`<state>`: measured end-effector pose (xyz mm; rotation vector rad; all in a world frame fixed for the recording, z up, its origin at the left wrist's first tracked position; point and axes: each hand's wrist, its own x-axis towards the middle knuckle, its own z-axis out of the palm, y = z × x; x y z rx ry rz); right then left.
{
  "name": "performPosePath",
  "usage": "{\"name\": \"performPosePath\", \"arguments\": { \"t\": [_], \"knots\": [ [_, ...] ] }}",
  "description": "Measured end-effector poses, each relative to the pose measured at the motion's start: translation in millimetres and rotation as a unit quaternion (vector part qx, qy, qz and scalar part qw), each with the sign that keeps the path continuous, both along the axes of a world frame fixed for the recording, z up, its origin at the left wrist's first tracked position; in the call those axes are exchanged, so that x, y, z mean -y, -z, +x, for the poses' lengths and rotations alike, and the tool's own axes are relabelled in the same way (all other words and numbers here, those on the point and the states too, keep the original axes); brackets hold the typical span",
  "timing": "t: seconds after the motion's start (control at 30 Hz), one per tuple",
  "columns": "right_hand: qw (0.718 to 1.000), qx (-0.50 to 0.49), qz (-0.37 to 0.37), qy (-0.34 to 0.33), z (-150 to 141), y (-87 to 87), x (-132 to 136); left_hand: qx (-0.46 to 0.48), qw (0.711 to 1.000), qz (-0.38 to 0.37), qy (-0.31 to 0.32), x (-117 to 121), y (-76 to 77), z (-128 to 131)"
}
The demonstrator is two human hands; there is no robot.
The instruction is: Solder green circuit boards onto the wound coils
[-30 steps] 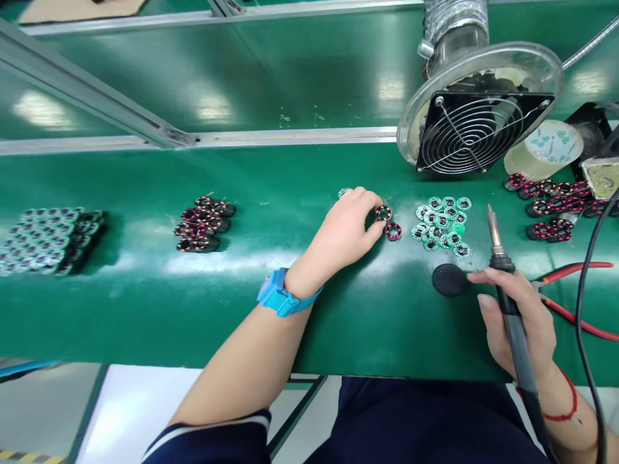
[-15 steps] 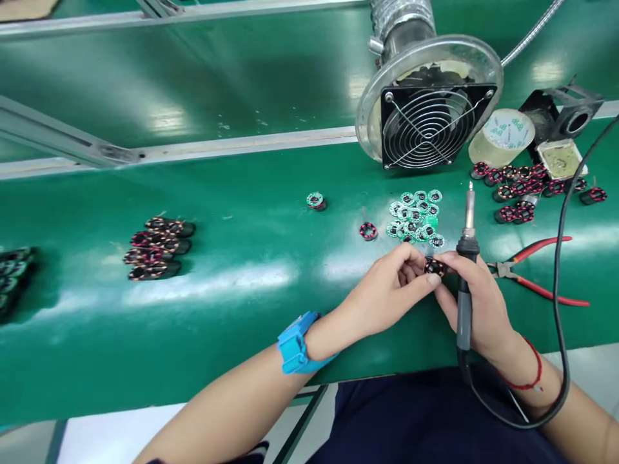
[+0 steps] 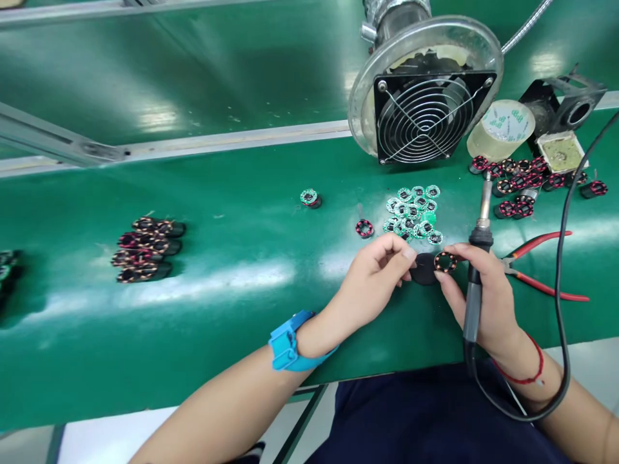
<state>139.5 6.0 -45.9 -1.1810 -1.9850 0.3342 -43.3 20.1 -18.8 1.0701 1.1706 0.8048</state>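
My right hand (image 3: 488,296) pinches a small wound motor stator (image 3: 445,261), black with copper windings, between thumb and index finger. A soldering iron (image 3: 475,303) with a grey and black handle is also kept in that hand, its metal tip pointing away from me. Just left of the stator a flat black disc (image 3: 425,270) lies on the table. My left hand (image 3: 377,274) is beside the disc, thumb and fingers pressed together; whatever may be between them is hidden. Beyond the hands lies a cluster of small green ring-shaped circuit boards (image 3: 411,211), with one stator (image 3: 364,228) to their left.
Red-handled pliers (image 3: 536,264) lie right of my right hand. Several stators (image 3: 527,187) are near a tape roll (image 3: 501,132) and a metal holder (image 3: 575,109). A fan (image 3: 425,119) stands behind. More stators (image 3: 147,248) sit left. The iron's black cable (image 3: 561,270) loops at right.
My left hand has come away from the stator towards the left, leaving it in my right hand. The black disc now shows between them. The soldering iron has shifted right.
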Motion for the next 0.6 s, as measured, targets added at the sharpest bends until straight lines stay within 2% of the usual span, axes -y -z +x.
{"name": "performPosePath", "arguments": {
  "t": [0.17,0.23,0.3,0.4,0.47,0.53,0.6],
  "knots": [
    [0.995,0.053,0.004,-0.083,-0.8,-1.2,-0.6,-0.023,0.999,-0.003,0.046,-2.7,0.7,0.5],
    [0.993,0.054,-0.007,-0.109,0.0,-1.2,-0.1,-0.033,0.998,0.004,0.045,-2.9,1.0,0.4],
    [0.992,0.039,-0.029,-0.115,1.4,-1.1,0.2,-0.024,0.999,0.003,0.023,-3.9,0.5,-1.7],
    [0.995,0.01,-0.059,-0.085,2.5,-1.0,-0.5,-0.01,0.999,0.002,-0.047,-7.4,-2.7,-8.8],
    [0.995,-0.008,-0.074,-0.066,1.7,-0.5,-1.8,-0.04,0.995,0.044,-0.086,-10.9,-5.6,-15.0],
    [0.993,-0.015,-0.097,-0.069,0.1,0.7,-3.6,-0.123,0.979,0.132,-0.096,-15.4,-7.2,-21.0],
    [0.99,0.01,-0.124,-0.073,-1.1,2.4,-5.5,-0.247,0.937,0.238,-0.068,-20.8,-5.6,-25.5]
  ]
}}
